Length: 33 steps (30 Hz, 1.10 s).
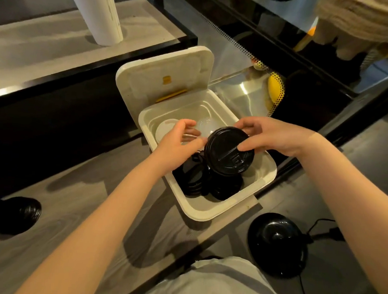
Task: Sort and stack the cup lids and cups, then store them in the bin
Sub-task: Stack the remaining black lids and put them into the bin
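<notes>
A stack of lids [229, 151] sits between the left fingers [186, 124] and right fingers [244, 147], above the bin [266, 179]. More lids [192, 178] lie in the bin below the fingers (its flap [162, 78] stands behind them). Another pile [19, 214] lies on the table [63, 207], well left of the fingers.

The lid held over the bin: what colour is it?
Black lid, seen in head view.

Grey table [51, 240], white bin [200, 212], black lids [19, 214]
</notes>
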{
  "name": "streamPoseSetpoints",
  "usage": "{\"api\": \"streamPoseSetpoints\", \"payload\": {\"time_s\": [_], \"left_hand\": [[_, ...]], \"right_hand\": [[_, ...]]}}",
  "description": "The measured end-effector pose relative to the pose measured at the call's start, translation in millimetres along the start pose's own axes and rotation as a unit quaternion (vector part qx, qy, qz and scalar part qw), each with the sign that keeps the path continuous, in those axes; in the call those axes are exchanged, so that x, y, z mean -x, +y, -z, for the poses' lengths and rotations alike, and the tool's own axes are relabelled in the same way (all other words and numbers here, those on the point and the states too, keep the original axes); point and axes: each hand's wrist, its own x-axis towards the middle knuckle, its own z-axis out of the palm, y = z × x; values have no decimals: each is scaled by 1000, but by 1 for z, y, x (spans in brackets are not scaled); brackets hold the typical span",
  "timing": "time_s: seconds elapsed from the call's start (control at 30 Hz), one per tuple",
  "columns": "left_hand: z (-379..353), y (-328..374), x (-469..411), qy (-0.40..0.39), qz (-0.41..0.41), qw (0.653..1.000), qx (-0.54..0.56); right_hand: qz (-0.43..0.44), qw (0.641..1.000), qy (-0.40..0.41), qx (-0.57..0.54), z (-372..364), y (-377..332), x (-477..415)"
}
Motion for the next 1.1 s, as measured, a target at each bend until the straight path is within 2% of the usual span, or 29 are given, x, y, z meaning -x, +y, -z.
{"api": "streamPoseSetpoints", "payload": {"time_s": [0.07, 0.13, 0.23, 0.27, 0.33, 0.57, 0.7, 0.93, 1.1], "left_hand": [[2, -13, -4, -25, -71, 972, -224], [-1, -24, -8, -114, -117, 920, -357], [-11, -28, -14, -194, -84, 821, -531], [-14, -27, -17, -202, -69, 798, -564], [-19, -25, -20, -197, -55, 780, -592], [-20, -25, -21, -180, -43, 774, -606], [-20, -29, -21, -177, -45, 779, -599], [-19, -28, -18, -146, -55, 806, -571], [-15, -25, -17, -134, -74, 808, -569]], "right_hand": [[-27, 997, -27, 69, -2, -1, -1], [-62, 985, -47, 156, -6, 0, -8], [-105, 957, -85, 257, -15, -2, -24], [-115, 948, -98, 280, -19, -4, -29], [-137, 929, -127, 319, -28, -8, -41], [-203, 882, -176, 387, -48, -6, -69], [-157, 866, -131, 456, -55, 8, -74], [-14, 901, 6, 434, -51, 38, -58], [-11, 860, -7, 510, -54, 46, -39]]}}
